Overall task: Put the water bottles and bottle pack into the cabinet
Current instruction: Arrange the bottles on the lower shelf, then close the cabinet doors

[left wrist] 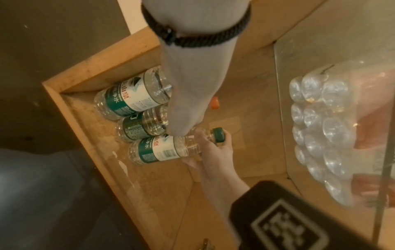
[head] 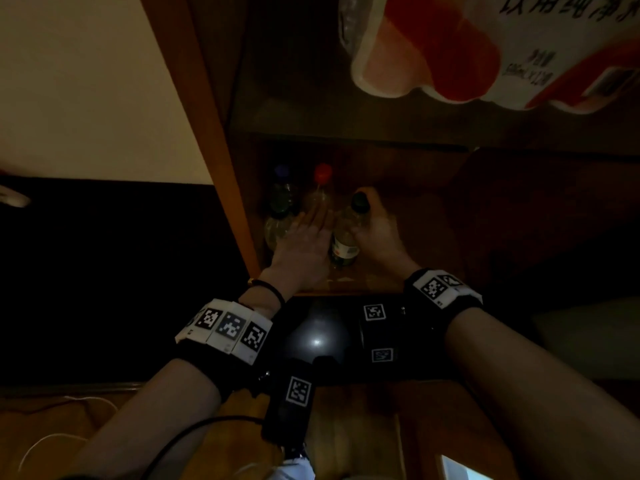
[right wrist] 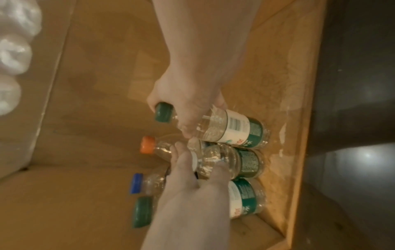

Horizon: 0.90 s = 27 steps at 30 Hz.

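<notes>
Several water bottles stand in the left of the wooden cabinet's [head: 221, 133] lower compartment. My right hand [head: 370, 216] grips the neck of a green-capped bottle [right wrist: 233, 126] at the front of the group, seen also in the left wrist view as the green-capped bottle [left wrist: 162, 150] under my right hand [left wrist: 213, 145]. My left hand [head: 317, 220] lies with straight fingers on the middle bottle [right wrist: 239, 160] beside it. Behind stand a red-capped bottle [head: 323, 173] and a blue-capped bottle [head: 282, 171]. The wrapped bottle pack [head: 450, 46] sits on the shelf above.
The compartment floor [head: 422, 237] to the right of the bottles is bare wood. The cabinet's left side panel [left wrist: 85, 71] stands close to the bottles. A dark wall and floor lie left of the cabinet. A white cable [head: 52, 441] trails near my left arm.
</notes>
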Available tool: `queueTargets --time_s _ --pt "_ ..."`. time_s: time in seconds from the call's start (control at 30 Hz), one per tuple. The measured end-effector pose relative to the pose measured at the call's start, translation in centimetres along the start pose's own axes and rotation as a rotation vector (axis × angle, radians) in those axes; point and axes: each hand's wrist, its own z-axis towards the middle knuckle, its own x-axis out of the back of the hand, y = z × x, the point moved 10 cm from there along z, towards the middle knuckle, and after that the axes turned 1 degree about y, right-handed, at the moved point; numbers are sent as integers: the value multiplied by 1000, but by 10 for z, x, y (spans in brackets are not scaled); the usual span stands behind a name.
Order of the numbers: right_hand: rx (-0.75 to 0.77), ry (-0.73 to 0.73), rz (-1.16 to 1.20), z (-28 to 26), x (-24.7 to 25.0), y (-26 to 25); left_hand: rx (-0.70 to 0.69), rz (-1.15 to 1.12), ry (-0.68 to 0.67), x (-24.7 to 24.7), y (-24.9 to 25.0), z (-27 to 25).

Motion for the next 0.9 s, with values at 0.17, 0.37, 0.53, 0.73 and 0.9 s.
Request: queueTargets --time_s 0.17,0.37,0.53,0.73,0.9 --pt "-14 -4 60 -5 -1 -1 8 -8 26 0 0 -2" --pt "-293 -125 191 -53 -13 38 29 -79 30 5 1 -5" --pt "-449 -145 346 -112 0 86 110 -350 255 15 31 -13" --pt "-737 -211 415 -212 20 150 78 -409 146 -13 105 -40" --pt "-782 -180 412 -279 52 165 -78 -423 4 -24 171 -69"
